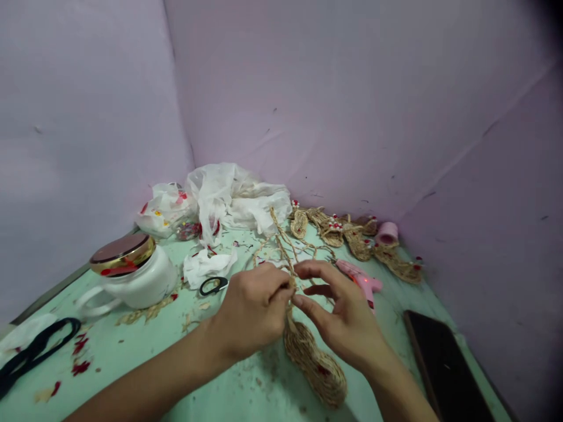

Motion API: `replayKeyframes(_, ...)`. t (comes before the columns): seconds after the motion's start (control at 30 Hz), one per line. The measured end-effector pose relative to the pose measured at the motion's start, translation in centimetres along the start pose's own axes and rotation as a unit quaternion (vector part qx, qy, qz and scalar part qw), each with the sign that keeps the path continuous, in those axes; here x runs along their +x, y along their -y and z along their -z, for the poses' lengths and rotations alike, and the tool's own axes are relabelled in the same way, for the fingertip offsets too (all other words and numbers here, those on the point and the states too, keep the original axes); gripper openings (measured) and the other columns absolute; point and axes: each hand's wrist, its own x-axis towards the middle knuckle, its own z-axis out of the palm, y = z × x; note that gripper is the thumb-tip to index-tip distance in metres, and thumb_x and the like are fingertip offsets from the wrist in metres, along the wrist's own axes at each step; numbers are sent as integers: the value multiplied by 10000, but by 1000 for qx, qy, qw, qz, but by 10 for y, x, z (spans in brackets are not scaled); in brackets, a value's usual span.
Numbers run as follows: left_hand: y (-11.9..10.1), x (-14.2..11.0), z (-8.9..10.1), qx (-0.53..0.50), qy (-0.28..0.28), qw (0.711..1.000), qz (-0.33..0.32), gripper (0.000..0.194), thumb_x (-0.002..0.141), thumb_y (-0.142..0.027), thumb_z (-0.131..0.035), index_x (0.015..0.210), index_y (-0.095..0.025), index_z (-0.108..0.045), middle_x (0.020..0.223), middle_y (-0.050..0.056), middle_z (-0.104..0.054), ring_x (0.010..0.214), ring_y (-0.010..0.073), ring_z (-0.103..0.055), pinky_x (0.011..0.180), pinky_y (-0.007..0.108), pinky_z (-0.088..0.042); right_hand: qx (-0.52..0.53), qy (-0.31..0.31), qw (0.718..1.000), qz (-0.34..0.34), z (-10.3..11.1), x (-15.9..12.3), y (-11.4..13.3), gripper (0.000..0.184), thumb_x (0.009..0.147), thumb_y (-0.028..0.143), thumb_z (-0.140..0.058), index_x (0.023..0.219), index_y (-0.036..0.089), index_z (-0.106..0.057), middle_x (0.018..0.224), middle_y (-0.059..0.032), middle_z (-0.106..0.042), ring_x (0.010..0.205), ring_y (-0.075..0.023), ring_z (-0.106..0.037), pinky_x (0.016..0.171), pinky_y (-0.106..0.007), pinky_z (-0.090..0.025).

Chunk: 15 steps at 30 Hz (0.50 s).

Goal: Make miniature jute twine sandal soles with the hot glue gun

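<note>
My left hand is closed in a pinch on a braided jute cord above the middle of the table. Below it hangs or lies a sole-shaped piece of coiled jute, with a small dark red spot near its lower end. My right hand faces the left one from the other side, thumb and fingers apart, fingertips close to the cord. Whether they touch it I cannot tell. Loose ends of the cord trail away behind both hands toward the white plastic bag.
A pink glue gun with a lit red light lies behind my right hand. Several small jute slippers line the wall. A black phone rests at right. Left are a lidded white mug, black-handled scissors and a dark strap.
</note>
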Motion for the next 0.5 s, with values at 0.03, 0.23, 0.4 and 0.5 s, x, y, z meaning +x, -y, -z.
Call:
replayKeyframes(0.03, -2, 2, 2, -51, 6, 998, 28, 187, 776, -182, -455, 630, -177, -572, 609, -1, -558, 593, 114, -503, 569, 229, -396, 42, 12, 999, -2, -1, 0, -2, 320, 753, 188, -574, 1068, 237, -558, 1159, -81, -561, 1048, -209, -525, 731, -309, -495)
replayKeyframes(0.23, -4, 5, 12, -191, 85, 967, 144, 136, 716, -184, -506, 669, -172, -633, 585, -25, -596, 537, 91, -482, 502, 196, -369, 194, 115, 973, -43, -18, 6, -4, 280, 802, 147, -534, 1045, 248, -631, 896, 4, -659, 843, -137, -587, 766, -268, -459)
replayKeyframes(0.4, 10, 14, 28, -181, 82, 963, 180, 197, 690, -322, -569, 782, -159, -629, 636, -10, -609, 535, 105, -494, 491, 207, -378, 218, 80, 964, -126, -17, 5, -10, 171, 798, 251, -536, 850, 186, -685, 664, 9, -597, 536, -96, -508, 450, -194, -431)
replayKeyframes(0.5, 25, 23, 55, 6, -25, 983, 183, 203, 688, -335, -574, 793, -179, -650, 669, -10, -628, 554, 112, -497, 526, 216, -366, 227, -4, 960, -164, -7, 5, -13, 200, 761, 324, -580, 854, 169, -666, 705, -26, -616, 517, -106, -515, 385, -192, -420)
